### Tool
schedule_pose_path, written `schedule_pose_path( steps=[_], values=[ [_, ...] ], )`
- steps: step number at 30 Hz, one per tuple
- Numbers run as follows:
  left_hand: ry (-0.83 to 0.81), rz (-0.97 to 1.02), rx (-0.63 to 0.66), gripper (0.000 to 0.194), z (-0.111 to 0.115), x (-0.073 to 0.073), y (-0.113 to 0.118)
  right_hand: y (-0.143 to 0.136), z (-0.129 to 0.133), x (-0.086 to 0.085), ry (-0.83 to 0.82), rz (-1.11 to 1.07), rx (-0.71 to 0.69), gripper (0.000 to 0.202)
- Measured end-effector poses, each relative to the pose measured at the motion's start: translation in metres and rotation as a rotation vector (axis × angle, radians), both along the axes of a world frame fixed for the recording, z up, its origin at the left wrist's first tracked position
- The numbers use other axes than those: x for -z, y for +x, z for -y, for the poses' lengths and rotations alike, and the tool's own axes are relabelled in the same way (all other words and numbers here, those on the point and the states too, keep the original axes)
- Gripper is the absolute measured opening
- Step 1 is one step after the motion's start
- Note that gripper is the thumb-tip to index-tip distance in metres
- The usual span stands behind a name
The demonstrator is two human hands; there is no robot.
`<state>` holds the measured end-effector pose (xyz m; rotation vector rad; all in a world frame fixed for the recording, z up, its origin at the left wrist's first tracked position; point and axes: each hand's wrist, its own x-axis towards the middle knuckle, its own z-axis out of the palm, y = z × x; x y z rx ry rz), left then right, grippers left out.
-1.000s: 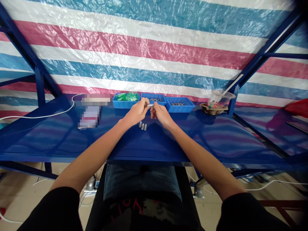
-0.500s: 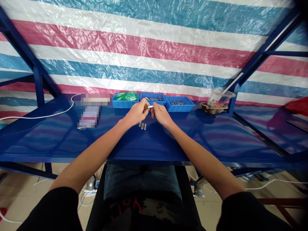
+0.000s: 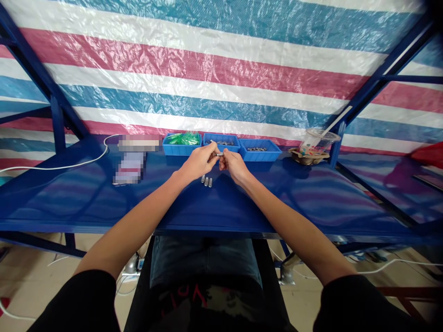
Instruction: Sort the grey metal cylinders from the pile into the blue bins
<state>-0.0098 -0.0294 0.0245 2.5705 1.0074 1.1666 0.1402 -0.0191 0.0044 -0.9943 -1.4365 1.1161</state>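
Between my two hands is a small silvery metal cylinder (image 3: 220, 154), held level above the blue table. My left hand (image 3: 202, 160) pinches its left end with thumb and fingers. On its right end, the fingertips of my right hand (image 3: 233, 163) are closed in a pinch. Three similar metal cylinders (image 3: 206, 181) stand or lie in a short row on the table, just below my left hand. Behind my hands, the middle blue bin (image 3: 230, 148) holds small metal parts, and the right blue bin (image 3: 261, 156) holds more of them.
A left blue bin (image 3: 182, 150) contains green plastic material. Farther left are a blurred-out phone-like object (image 3: 129, 168) and a white cable (image 3: 86, 161). At the right, a plastic cup with a straw (image 3: 316, 140) stands in a brown carrier (image 3: 308, 157) beside a blue frame post (image 3: 334, 147).
The metal cylinder has turned slightly between my fingers and now shows less of its bright side. Both hands stay together, with only small finger movements.
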Motion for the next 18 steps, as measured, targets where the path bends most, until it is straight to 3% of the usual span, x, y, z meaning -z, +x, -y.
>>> schedule_pose_path(
  steps=[5, 9, 14, 18],
  values=[
    [0.002, 0.020, -0.022, 0.008, -0.003, -0.001, -0.007, 0.002, 0.000, -0.003, 0.000, 0.076, -0.025, 0.050],
    [-0.004, 0.027, -0.022, 0.008, -0.005, -0.002, -0.011, -0.001, 0.005, -0.005, 0.138, 0.174, 0.053, 0.039],
    [-0.074, -0.017, -0.006, 0.021, -0.003, -0.006, -0.012, -0.004, 0.005, -0.016, 0.375, 0.230, 0.310, 0.022],
    [-0.248, -0.220, 0.066, 0.040, -0.004, -0.011, -0.027, 0.011, -0.009, -0.031, 0.540, 0.222, 0.580, 0.023]
  ],
)
